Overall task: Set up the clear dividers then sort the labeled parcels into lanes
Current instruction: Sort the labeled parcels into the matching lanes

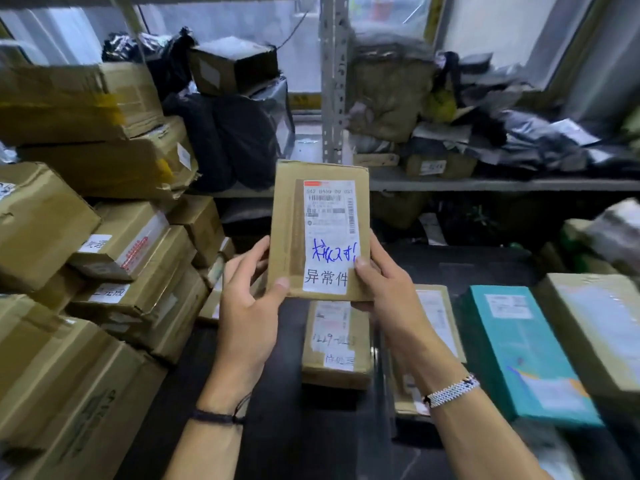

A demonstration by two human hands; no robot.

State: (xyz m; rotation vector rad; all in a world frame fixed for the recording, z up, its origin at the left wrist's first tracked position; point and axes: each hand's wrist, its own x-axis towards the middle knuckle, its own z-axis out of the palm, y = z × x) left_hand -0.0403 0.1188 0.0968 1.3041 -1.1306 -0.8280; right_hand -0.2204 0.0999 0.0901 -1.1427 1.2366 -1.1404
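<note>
Parcel (320, 230), brown, qty 1: held upright above dark table (277, 427), white label with blue handwriting facing camera.
Left hand (246, 306), Right hand (384, 289), qty 2: both grip parcel's lower corners, thumbs on front, fingers curled behind.
Flat on table, qty 4: brown parcel (337, 344) directly below; second brown parcel (440, 323) behind right wrist; teal box (526, 351); taped carton (595, 327) far right.
Carton stack (104, 271) at left: count unclear.

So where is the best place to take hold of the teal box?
Probably its near short end, coming from the person's side: the teal box lies flat, with a brown parcel close on its left and a taped carton close on its right.
</note>
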